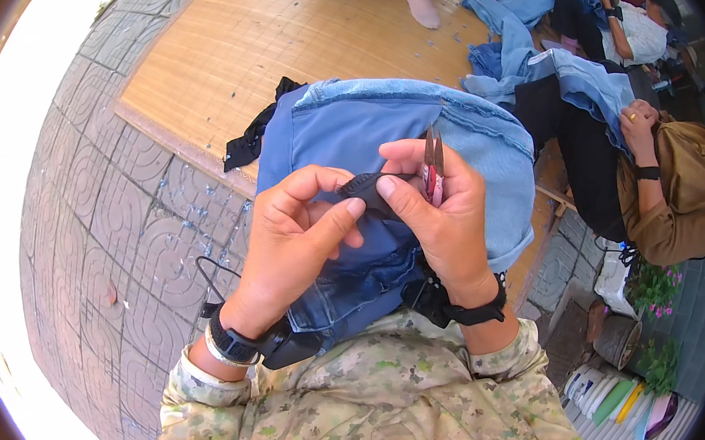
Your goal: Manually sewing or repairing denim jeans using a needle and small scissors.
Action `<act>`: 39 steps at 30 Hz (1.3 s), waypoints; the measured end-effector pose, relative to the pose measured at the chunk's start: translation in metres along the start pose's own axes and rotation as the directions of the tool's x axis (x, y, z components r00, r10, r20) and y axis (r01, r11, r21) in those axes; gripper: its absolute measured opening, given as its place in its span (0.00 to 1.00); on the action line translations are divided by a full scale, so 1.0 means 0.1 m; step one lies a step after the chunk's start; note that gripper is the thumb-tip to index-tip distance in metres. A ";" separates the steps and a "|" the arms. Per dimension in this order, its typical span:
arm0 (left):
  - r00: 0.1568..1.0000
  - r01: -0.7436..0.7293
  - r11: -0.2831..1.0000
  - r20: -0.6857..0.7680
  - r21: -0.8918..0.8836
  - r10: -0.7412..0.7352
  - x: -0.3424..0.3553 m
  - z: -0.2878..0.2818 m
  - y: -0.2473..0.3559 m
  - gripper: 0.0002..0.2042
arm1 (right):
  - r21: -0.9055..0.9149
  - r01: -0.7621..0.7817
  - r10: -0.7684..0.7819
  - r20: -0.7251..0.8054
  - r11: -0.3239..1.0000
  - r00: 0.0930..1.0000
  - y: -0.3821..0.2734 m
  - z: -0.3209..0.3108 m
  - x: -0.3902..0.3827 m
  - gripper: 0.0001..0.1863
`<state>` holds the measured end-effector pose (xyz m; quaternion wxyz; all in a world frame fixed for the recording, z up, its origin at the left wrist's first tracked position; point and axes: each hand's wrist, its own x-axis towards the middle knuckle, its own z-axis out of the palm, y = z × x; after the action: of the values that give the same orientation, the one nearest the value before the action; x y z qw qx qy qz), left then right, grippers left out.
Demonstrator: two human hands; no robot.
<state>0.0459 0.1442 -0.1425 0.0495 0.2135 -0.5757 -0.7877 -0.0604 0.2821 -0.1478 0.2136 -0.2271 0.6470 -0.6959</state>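
Over my lap I pinch a small piece of black fabric (367,191) between both hands. My left hand (289,226) grips its left edge, where a ribbed or stitched border shows, with thumb and forefinger. My right hand (447,219) presses its thumb on the fabric's right side. Tucked in that same hand are small thread snips (433,170) with a red handle, their blades pointing up and away. Beneath my hands lie light blue jeans (483,165) and a smooth blue cloth (352,131). A darker denim piece (359,285) rests nearer to me.
A wooden mat (251,43) strewn with thread scraps spreads ahead, with a black cloth (259,131) at its edge. Patterned paving (117,243) lies left. On the right, a person in brown (680,188) handles denim (586,87); other people sit beyond. Potted flowers (664,296) stand lower right.
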 end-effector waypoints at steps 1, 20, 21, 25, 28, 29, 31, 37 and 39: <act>1.000 -0.002 1.000 -0.003 0.000 0.002 0.01 0.00 0.01 0.10 | -0.007 0.008 -0.008 0.001 1.000 1.000 0.02 -0.01 -0.01 0.13; 0.985 -0.120 0.992 0.120 -0.040 0.124 0.02 0.05 -0.04 0.05 | -0.170 0.025 0.037 0.354 0.985 0.935 -0.15 -0.40 -0.01 0.10; 0.986 -0.109 0.992 0.123 -0.064 0.116 0.02 0.06 -0.03 0.05 | -0.170 0.023 0.038 0.350 0.985 0.936 -0.17 -0.40 -0.01 0.10; 0.982 -0.117 0.992 0.141 -0.041 0.122 0.01 0.04 -0.05 0.05 | -0.265 0.132 -0.026 0.369 0.955 0.929 -0.17 -0.38 -0.02 0.10; 0.983 -0.103 0.994 0.147 -0.038 0.107 0.00 0.04 -0.07 0.04 | -0.275 0.175 -0.061 0.378 0.945 0.924 -0.16 -0.37 -0.01 0.10; 0.984 -0.095 0.995 0.147 -0.034 0.099 0.00 0.03 -0.07 0.04 | -0.280 0.190 -0.071 0.386 0.941 0.920 -0.15 -0.37 -0.01 0.10; 0.985 -0.088 0.996 0.147 -0.028 0.091 0.00 0.03 -0.07 0.04 | -0.282 0.191 -0.070 0.386 0.940 0.920 -0.16 -0.36 -0.01 0.10; 0.986 -0.061 0.998 0.155 -0.005 0.061 0.00 0.03 -0.03 0.04 | -0.299 0.208 -0.079 0.393 0.931 0.916 -0.16 -0.36 0.01 0.09; 0.986 -0.062 0.997 0.156 -0.035 0.066 0.00 0.03 -0.04 0.04 | -0.304 0.206 -0.075 0.392 0.930 0.917 -0.15 -0.36 0.01 0.09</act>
<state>0.0450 0.1486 -0.1456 0.0326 0.1315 -0.5726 -0.8086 -0.0826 0.3111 -0.1345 0.2393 -0.4352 0.6862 -0.5315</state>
